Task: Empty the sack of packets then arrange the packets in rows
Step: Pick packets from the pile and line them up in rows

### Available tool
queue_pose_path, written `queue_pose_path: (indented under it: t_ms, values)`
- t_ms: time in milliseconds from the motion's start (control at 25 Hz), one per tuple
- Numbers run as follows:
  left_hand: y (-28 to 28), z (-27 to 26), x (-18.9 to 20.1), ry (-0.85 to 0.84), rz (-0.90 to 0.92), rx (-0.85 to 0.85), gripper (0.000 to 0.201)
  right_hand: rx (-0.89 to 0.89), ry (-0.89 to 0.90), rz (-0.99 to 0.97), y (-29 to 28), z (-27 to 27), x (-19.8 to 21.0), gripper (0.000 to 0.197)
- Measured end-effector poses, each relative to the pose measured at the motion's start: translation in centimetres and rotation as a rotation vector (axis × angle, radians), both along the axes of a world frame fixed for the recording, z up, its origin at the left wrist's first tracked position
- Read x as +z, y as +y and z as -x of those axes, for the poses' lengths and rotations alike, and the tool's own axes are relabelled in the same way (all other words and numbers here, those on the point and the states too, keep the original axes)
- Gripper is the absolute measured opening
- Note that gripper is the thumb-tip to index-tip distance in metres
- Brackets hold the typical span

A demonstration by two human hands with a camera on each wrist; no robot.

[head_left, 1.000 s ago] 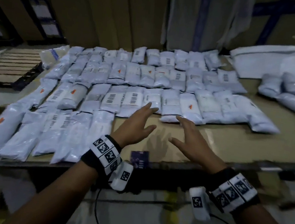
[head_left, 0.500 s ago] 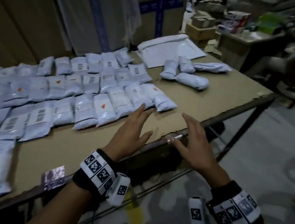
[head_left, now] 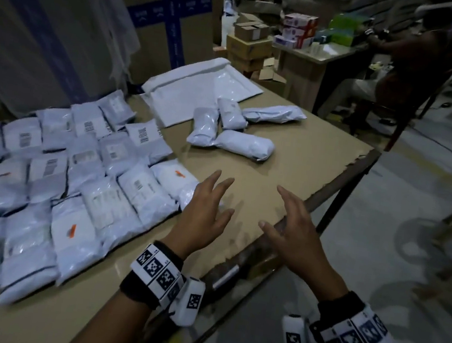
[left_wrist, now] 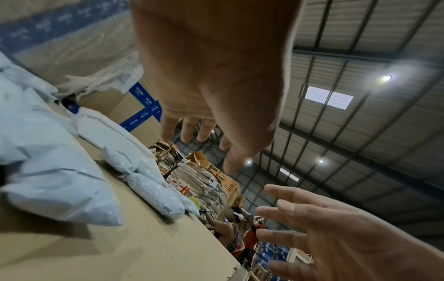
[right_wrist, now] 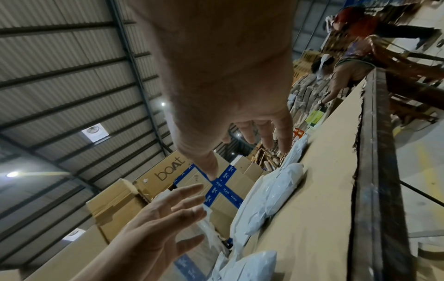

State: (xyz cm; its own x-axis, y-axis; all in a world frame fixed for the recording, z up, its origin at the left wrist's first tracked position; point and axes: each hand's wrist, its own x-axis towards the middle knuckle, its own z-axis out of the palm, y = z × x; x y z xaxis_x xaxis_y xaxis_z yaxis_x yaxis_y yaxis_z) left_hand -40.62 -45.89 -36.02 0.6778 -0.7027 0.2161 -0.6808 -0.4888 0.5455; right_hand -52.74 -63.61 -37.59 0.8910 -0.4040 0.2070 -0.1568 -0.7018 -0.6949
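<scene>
Several white packets (head_left: 81, 182) lie in rows on the left part of the brown table (head_left: 300, 163). A loose cluster of white packets (head_left: 232, 132) lies farther back, just in front of the flat white sack (head_left: 197, 91). My left hand (head_left: 205, 211) hovers with spread fingers beside the nearest row's right end, holding nothing. My right hand (head_left: 288, 230) hovers over the table's near right edge, fingers spread and empty. The left wrist view shows the loose packets (left_wrist: 153, 190) ahead of my left hand (left_wrist: 211, 106). The right wrist view shows them (right_wrist: 276, 190) past my right hand (right_wrist: 240, 114).
The table's right edge (head_left: 341, 177) has torn cardboard. Beyond it stand stacked cartons (head_left: 249, 43) and another table (head_left: 319, 54) with boxes, where a person (head_left: 397, 64) sits. Large boxes with blue tape (head_left: 174, 22) rise behind the table.
The view has swung right from the packet rows toward the loose packets and sack. Both hands have travelled right along the table, staying open and empty.
</scene>
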Motion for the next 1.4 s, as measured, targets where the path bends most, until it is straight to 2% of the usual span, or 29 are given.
queue_pose_path:
  t_ms: [240,400,480,600,680,800,880,1000,1080,1120,1240,1320,1400]
  values:
    - [-7.2,-9.3,-0.9,0.028,-0.066,-0.006,0.056,-0.004,0.063,0.011,-7.0,-8.4,-0.8,0.072]
    - [-13.1,-15.7,-2.2,0.014,-0.135,0.033,0.057,0.058,0.049,0.003,-14.1,-16.3,-1.7,0.070]
    - [-16.5,-18.4,-2.4,-0.011,-0.201,0.044,0.058,0.094,0.096,0.026,-18.0,-20.4,-2.2,0.069]
    - [-21.5,-23.3,-3.2,-0.026,-0.360,0.020,0.064,0.150,0.220,0.156,-24.2,-27.7,-2.9,0.065]
    - [-23.5,-25.9,-4.0,-0.029,-0.580,-0.030,0.076,0.190,0.264,0.256,-27.3,-32.7,-3.0,0.062]
    - [-25.4,-26.9,-5.3,0.035,-0.832,-0.039,0.079,0.265,0.398,0.474,-30.8,-39.2,-3.5,0.067]
    - [-25.7,-26.9,-5.9,0.024,-0.921,-0.049,0.085,0.321,0.477,0.551,-32.3,-41.5,-4.5,0.070]
    - [-25.4,-26.6,-5.9,0.012,-0.957,-0.006,0.092,0.328,0.439,0.667,-33.3,-42.5,-5.8,0.058]
    - [-25.0,-26.4,-6.1,0.025,-0.871,0.064,0.085,0.265,0.395,0.677,-33.2,-42.2,-5.6,0.045]
    - [-24.8,-26.2,-5.8,0.078,-0.753,0.104,0.078,0.230,0.383,0.636,-33.1,-41.8,-5.4,0.040]
    - [-23.9,-26.3,-4.5,0.384,-0.214,0.211,0.061,0.168,0.366,0.383,-33.0,-39.7,-4.2,0.037]
    - [-23.3,-25.9,-3.5,0.584,0.041,0.273,0.056,0.157,0.349,0.171,-32.8,-37.5,-3.4,0.036]
    - [-22.5,-24.5,-2.7,0.835,0.273,0.285,0.037,0.120,0.346,-0.036,-31.9,-34.9,-2.4,0.031]
